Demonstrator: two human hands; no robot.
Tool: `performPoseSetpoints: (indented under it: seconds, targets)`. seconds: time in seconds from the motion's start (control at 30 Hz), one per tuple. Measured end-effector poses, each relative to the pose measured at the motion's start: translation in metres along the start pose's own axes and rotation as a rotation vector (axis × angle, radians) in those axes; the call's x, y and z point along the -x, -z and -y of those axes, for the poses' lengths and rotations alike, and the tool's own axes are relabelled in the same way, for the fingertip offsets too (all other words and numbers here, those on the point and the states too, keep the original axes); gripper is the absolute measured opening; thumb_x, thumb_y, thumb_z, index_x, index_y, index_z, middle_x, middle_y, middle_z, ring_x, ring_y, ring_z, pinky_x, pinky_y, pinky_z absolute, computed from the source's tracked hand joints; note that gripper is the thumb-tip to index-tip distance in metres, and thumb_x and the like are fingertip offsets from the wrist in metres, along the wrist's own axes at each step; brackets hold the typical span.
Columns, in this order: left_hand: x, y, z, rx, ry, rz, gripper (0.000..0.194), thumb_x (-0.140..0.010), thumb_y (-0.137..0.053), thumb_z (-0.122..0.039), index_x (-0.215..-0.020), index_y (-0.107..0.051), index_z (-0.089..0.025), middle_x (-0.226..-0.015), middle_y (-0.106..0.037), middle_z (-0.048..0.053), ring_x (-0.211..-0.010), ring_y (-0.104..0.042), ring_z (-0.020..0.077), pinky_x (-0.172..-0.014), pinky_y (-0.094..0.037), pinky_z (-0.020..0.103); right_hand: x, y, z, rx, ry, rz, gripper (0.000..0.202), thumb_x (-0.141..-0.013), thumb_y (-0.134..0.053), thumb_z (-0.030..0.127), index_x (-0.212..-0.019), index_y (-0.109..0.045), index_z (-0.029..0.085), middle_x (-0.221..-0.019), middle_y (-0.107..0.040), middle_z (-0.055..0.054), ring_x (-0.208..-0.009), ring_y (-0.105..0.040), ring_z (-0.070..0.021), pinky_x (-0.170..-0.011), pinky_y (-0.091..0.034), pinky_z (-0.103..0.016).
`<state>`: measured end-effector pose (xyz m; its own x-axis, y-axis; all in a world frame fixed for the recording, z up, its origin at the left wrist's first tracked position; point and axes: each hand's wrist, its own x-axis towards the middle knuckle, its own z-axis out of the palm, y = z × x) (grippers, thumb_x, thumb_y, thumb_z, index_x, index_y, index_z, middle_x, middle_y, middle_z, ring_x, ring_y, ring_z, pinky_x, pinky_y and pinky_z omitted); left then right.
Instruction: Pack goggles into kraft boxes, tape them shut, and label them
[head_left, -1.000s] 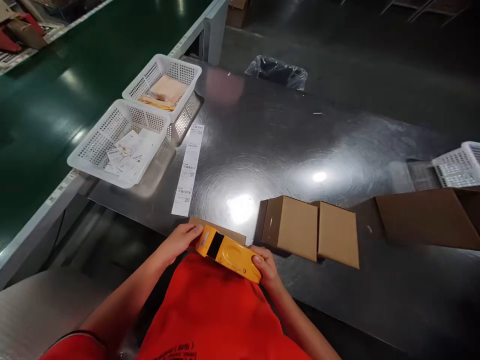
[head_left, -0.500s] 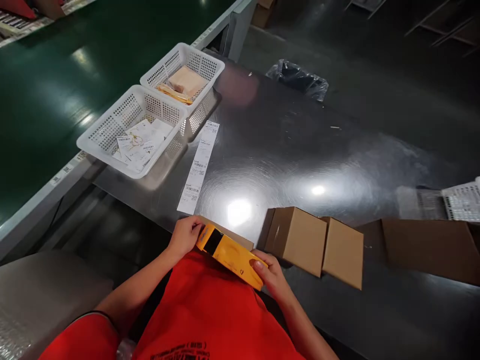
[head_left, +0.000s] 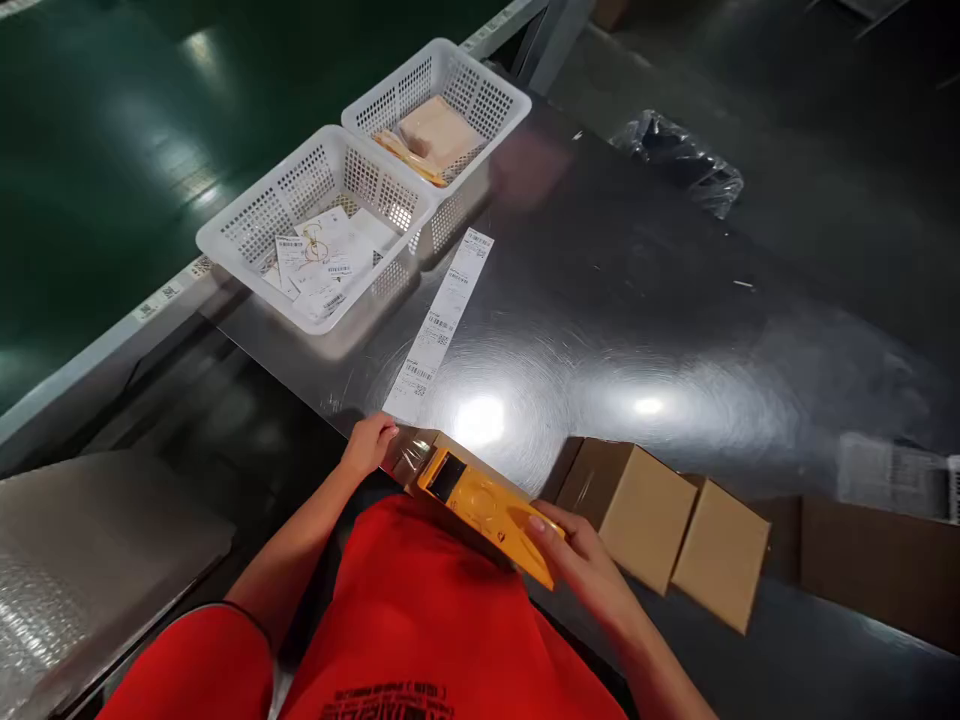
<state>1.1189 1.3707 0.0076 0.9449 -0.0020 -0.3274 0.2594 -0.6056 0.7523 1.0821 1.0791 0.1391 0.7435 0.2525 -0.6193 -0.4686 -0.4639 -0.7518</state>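
Observation:
My right hand (head_left: 574,545) grips the lower right end of a yellow box (head_left: 487,510), its thumb on the top face. That face has a black window-like patch at the left and a faint round dial shape. The yellow box lies tilted against a brown cardboard box (head_left: 420,440), close in front of my red shirt. My left hand (head_left: 367,445) is closed, fingertips pressed together beside the cardboard box's left end and close to the near end of a label strip (head_left: 439,325). Whether anything is between those fingers I cannot make out.
Two white mesh baskets, one with papers (head_left: 315,230) and one with packets (head_left: 439,135), stand at the table's left edge by a green conveyor (head_left: 112,150). Brown cartons (head_left: 649,515) stand at the right. Clear plastic (head_left: 679,160) hangs past the far edge.
My left hand has left the yellow box's end and sits at the cardboard box's left end, near the strip. The yellow box has turned, showing more cardboard behind it. The view has shifted.

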Motion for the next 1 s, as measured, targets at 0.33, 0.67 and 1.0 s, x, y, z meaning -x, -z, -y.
performPoseSetpoints:
  seconds: [0.33, 0.67, 1.0]
  targets:
    - [0.015, -0.057, 0.011, -0.04, 0.108, 0.047, 0.019, -0.087, -0.048, -0.022, -0.1, -0.06, -0.015, -0.086, -0.066, 0.006, -0.079, -0.063, 0.0197, -0.071, -0.05, 0.03, 0.0, -0.008, -0.017, -0.024, -0.033, -0.116, 0.052, -0.076, -0.055, 0.067, -0.065, -0.061, 0.016, -0.056, -0.052, -0.001, -0.052, -0.045, -0.0139, -0.044, -0.035, -0.024]
    - [0.053, -0.037, 0.016, -0.175, -0.239, 0.35, 0.076, -0.081, -0.058, -0.026, -0.149, -0.024, -0.02, -0.152, -0.035, 0.014, -0.142, -0.028, 0.0298, -0.112, -0.029, 0.05, 0.003, -0.011, -0.014, -0.001, 0.032, -0.106, 0.054, -0.08, -0.048, 0.068, -0.062, -0.052, 0.018, -0.057, -0.042, 0.001, -0.054, -0.038, -0.0121, -0.045, -0.029, -0.024]
    - [0.001, 0.005, -0.043, -0.25, -0.604, 0.579, 0.129, -0.049, -0.084, -0.052, -0.151, -0.012, -0.018, -0.151, -0.031, 0.02, -0.138, -0.031, 0.0371, -0.112, -0.029, 0.048, -0.001, -0.011, -0.002, -0.084, 0.045, -0.047, 0.05, -0.08, -0.052, 0.064, -0.061, -0.05, 0.018, -0.059, -0.039, 0.003, -0.055, -0.036, -0.0105, -0.046, -0.025, -0.022]
